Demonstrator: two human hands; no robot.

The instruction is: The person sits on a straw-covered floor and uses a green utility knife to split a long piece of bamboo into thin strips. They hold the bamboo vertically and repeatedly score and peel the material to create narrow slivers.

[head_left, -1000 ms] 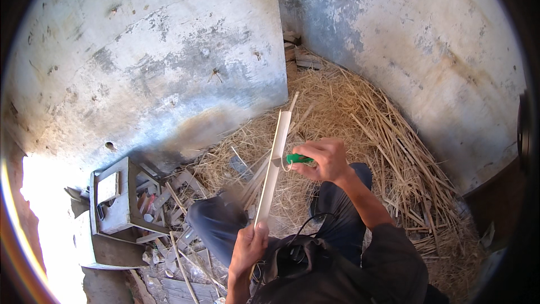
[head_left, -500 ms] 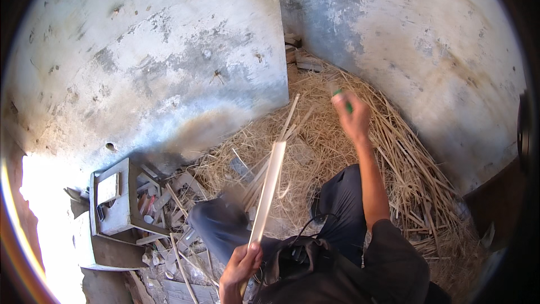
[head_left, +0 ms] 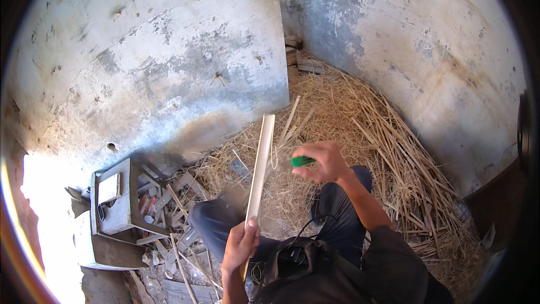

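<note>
While the left hand (head_left: 241,245) closes around the lower end of a pale split strip (head_left: 261,169), thumb pressed along its face, the right hand (head_left: 323,162) grasps a green handle (head_left: 301,161), apparently a knife's, whose blade is too blurred to make out well. The strip slants up from the left fist at bottom centre to a squared tip just above the middle of the frame; a thin pale loop (head_left: 274,157) hangs beside its right edge, and whether it is attached I cannot tell.

By its look, the strip should be light and fairly stiff lengthwise, its shallow trough shape helping against bending, yet likely to split along the grain. Its face may be smooth enough to slip and its edges keen, so the best hold seems low, near the butt, with fingers on the back and clear of the blade.

Beyond the hands, dark trousers (head_left: 216,219) frame the lower centre. Straw-like shavings (head_left: 332,112) spread through the middle, long thin sticks (head_left: 394,146) lie heaped at right, a box-like wooden stool (head_left: 119,214) sits lower left, and a peeling wall (head_left: 191,34) fills the upper left.
</note>
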